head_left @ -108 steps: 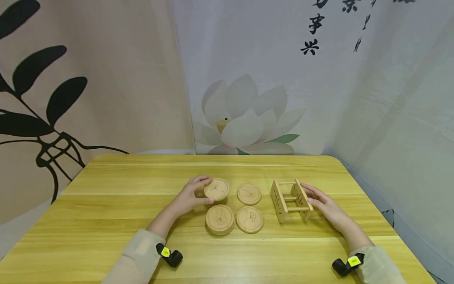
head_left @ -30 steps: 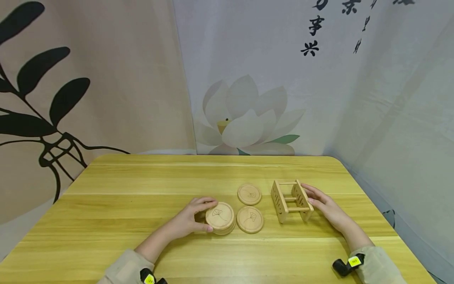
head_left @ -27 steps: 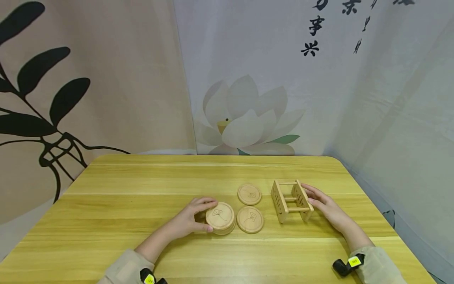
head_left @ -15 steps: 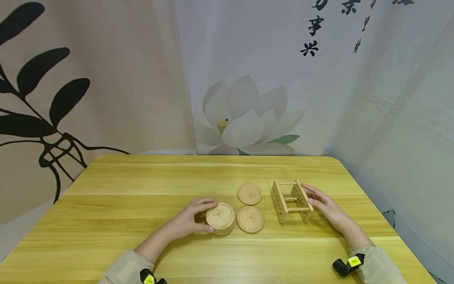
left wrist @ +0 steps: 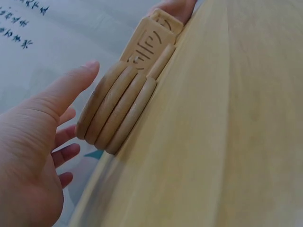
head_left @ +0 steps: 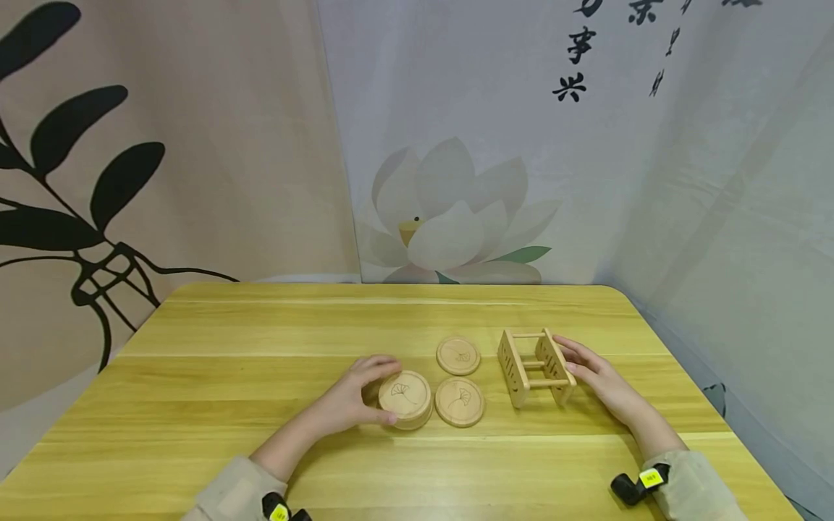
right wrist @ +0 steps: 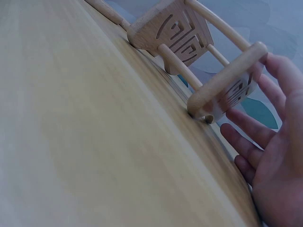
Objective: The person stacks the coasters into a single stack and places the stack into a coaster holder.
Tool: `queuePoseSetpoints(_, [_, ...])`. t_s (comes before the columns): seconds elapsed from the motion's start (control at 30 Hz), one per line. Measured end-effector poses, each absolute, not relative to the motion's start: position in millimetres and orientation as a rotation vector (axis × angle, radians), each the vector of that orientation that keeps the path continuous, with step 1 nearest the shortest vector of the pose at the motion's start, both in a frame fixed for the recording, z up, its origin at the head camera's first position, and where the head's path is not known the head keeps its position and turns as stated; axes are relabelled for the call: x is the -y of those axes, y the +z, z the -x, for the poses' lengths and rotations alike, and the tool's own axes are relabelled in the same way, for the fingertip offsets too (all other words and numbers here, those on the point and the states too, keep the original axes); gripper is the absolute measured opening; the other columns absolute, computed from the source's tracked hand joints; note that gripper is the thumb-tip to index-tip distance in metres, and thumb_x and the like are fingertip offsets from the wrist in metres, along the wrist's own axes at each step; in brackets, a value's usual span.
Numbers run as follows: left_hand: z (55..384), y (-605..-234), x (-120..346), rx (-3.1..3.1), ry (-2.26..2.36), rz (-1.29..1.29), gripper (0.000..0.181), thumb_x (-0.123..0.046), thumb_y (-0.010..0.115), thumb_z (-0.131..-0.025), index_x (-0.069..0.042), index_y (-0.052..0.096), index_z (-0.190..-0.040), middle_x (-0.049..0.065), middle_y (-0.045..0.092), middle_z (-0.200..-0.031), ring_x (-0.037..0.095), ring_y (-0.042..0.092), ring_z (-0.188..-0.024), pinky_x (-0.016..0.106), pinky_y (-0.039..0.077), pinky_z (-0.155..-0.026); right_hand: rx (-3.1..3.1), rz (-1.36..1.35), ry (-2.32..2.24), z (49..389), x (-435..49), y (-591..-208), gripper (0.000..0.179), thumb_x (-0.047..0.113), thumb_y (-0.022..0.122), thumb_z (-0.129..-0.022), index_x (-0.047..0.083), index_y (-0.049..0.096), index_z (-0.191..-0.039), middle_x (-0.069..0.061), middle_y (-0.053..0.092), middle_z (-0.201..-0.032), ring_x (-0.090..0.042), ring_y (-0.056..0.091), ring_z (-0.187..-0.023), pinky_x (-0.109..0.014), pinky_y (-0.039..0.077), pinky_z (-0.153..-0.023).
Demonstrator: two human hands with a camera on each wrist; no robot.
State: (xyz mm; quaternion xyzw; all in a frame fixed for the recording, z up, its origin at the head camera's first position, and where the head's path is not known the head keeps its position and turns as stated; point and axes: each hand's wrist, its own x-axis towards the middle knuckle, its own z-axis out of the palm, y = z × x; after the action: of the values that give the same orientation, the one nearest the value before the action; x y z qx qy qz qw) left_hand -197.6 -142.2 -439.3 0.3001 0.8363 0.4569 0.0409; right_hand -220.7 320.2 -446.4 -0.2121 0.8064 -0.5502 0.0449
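Note:
Round wooden coasters with an engraved leaf stand in a stack point(head_left: 405, 396) left of the table's middle; the left wrist view shows several layers. My left hand point(head_left: 357, 394) is spread around the stack's left side. In the left wrist view its thumb point(left wrist: 78, 85) stands off the top coaster, and the other fingers are partly hidden behind. A slatted wooden coaster holder point(head_left: 534, 367) stands to the right, with cut-out side panels joined by rods. My right hand point(head_left: 602, 376) rests against its right panel, thumb and fingers loosely extended, as the right wrist view shows.
Two single coasters lie flat between the stack and the holder, a far coaster point(head_left: 458, 356) and a near coaster point(head_left: 460, 402). The wooden table point(head_left: 260, 325) ends at the back before a printed curtain point(head_left: 449, 108) with a lotus.
Since the oldest frame, my left hand has brought a coaster from the far left onto the stack. Just now its fingers have spread away from the stack. My right hand keeps its place.

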Motion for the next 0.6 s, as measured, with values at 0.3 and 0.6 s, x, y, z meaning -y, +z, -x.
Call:
queuePoseSetpoints(0.3, [196.9,-426.6,131.6,-2.652,1.352,-0.934,0.088,-0.040,0.086,-0.065,-0.010,0.050,-0.140,0.011,0.041,-0.144,0.034,0.030,-0.132,0.067,0.023,-0.100,-2.455,0.641,-1.691,219.8,-319.0,-444.4,0.049,0.013,0.042,-0.103,0.005,0.029,-0.150,-0.031,0.040,-0.138,0.000,0.049,-0.115,-0.015,0.034,-0.093])
queuePoseSetpoints(0.6, [199.0,-414.6,114.0,-2.693,1.260,-1.027,0.089,-0.038,0.087,-0.065,-0.014,0.049,-0.141,0.007,0.045,-0.141,0.027,0.035,-0.130,0.060,0.022,-0.104,-2.472,0.642,-1.670,220.7,-320.3,-446.6,0.049,0.013,0.042,-0.103,0.007,0.029,-0.150,-0.031,0.040,-0.139,0.000,0.048,-0.116,-0.015,0.034,-0.093])
